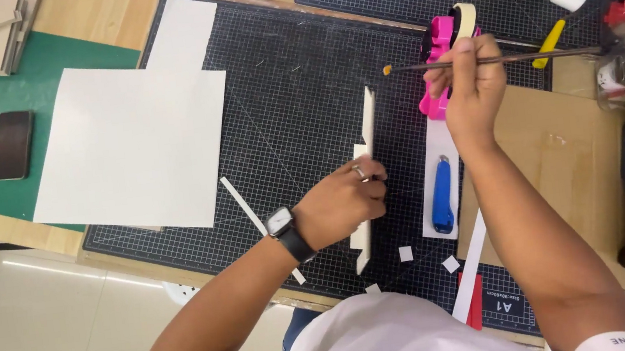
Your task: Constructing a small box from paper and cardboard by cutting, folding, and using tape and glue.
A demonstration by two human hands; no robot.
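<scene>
Flat white sheet [129, 145] lies left on the gridded black cutting mat [294, 83]. Left hand [343, 203] is closed around a thin white board strip [367, 134] held on edge at mat centre. Right hand [474, 82] pinches a slim brush [495, 60] horizontally above a pink tape dispenser [435, 48].

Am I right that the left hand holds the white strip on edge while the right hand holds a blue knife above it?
Not quite. In the head view the right hand holds a thin brush, not the knife; the blue knife lies on the mat. The left hand does hold the white strip on edge.
</scene>
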